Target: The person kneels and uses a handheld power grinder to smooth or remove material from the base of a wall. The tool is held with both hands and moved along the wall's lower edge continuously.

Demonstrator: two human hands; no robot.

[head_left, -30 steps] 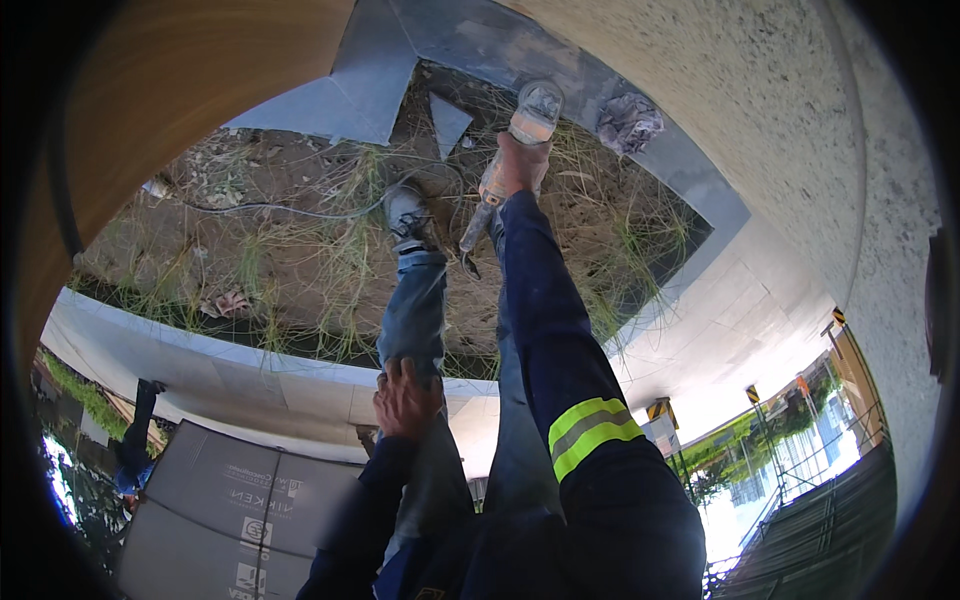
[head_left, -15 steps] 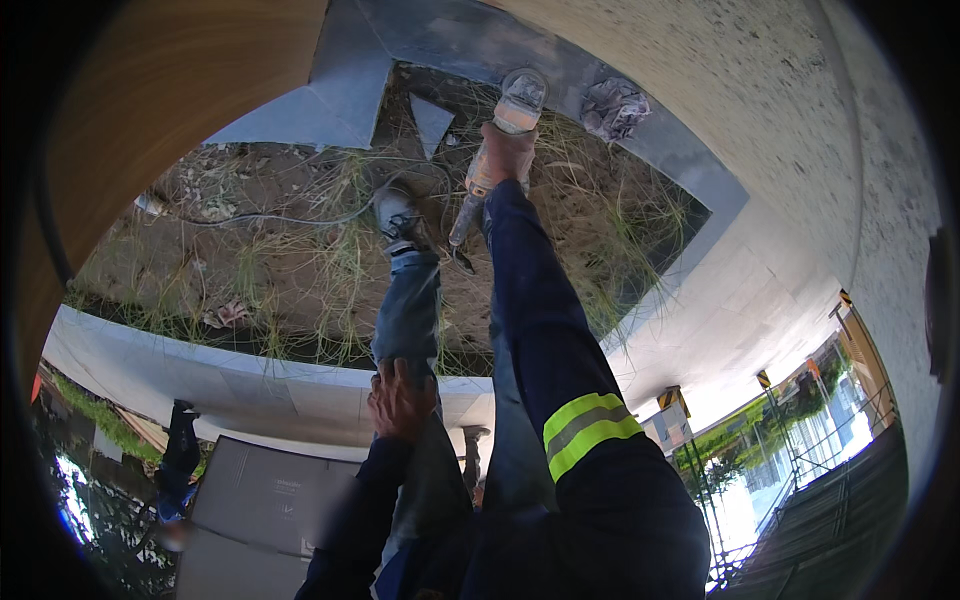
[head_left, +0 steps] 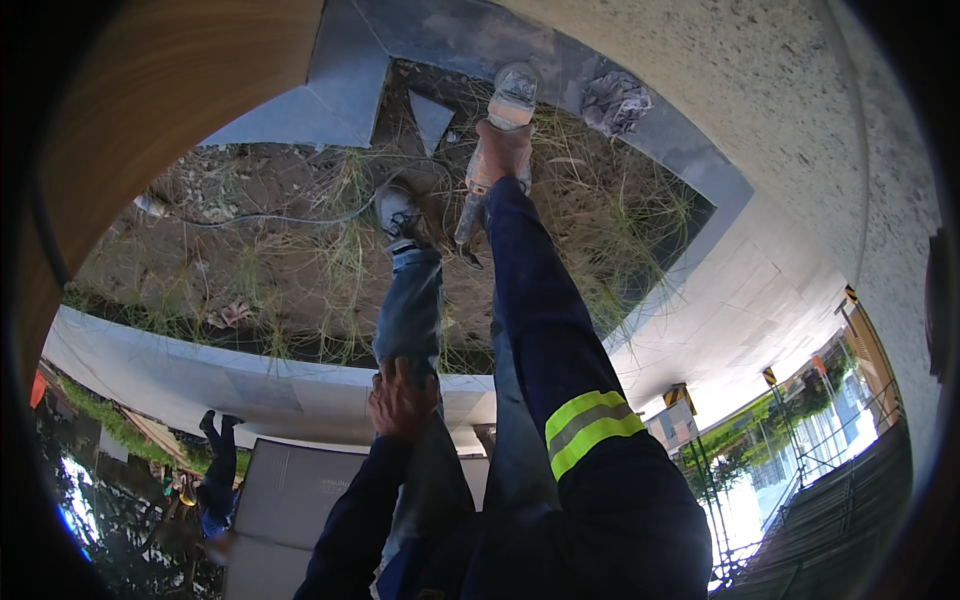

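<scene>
An angle grinder (head_left: 512,112), dusty with an orange-and-grey body, is gripped in my right hand (head_left: 505,148). My fingers wrap around its housing, just behind the head. Its round front end lies over the inner edge of the grey stone slabs (head_left: 440,35) at the far side; I cannot tell whether the disc touches or spins. My left hand (head_left: 400,400) rests on my left knee with the fingers laid out, holding nothing. Beneath, a work boot (head_left: 400,215) stands on the soil next to the grinder's tail.
Soil with grass (head_left: 290,260) fills the slab-edged bed. A cord (head_left: 270,218) runs left across it. A triangular slab piece (head_left: 431,122) and crumpled paper (head_left: 614,103) lie near the grinder. A rough wall (head_left: 760,90) rises right. Another person (head_left: 218,490) is behind, lower left.
The grinder and my right hand have shifted very slightly left. My left hand stays on the knee. The other person at lower left has moved a little to the right.
</scene>
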